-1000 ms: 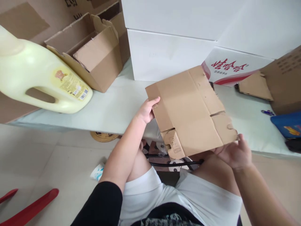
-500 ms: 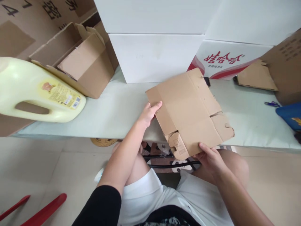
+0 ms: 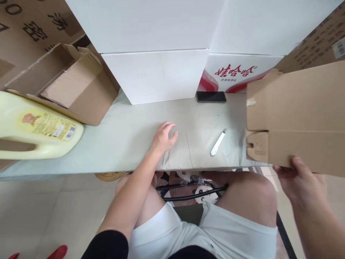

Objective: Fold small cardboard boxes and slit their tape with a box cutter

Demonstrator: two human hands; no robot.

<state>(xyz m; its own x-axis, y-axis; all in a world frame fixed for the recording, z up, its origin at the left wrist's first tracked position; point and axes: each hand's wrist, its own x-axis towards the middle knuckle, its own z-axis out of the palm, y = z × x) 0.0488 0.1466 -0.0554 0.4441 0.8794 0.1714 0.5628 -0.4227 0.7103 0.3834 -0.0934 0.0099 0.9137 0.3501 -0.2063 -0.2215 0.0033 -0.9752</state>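
A flattened cardboard box [image 3: 299, 104] with a notched flap is held up at the right, partly cut off by the picture's edge. My right hand [image 3: 303, 180] grips its lower edge, thumb on the near face. Over the table's middle, my left hand [image 3: 164, 136] holds nothing, its fingers curved and apart from the thumb. A white utility knife [image 3: 218, 142] lies on the table between my left hand and the cardboard, with its tip pointing away to the right. Behind the knife, a black phone [image 3: 211, 96] rests against the white boxes.
White boxes [image 3: 156, 77] are stacked along the back of the cloth-covered table [image 3: 129, 144]. An open cardboard box [image 3: 91, 97] and a pale yellow jug [image 3: 40, 126] stand at the left. Printed cartons rise at both back corners.
My left hand has let go of the flattened cardboard. My right hand has carried it to the right, uncovering the utility knife and phone. The view has shifted slightly.
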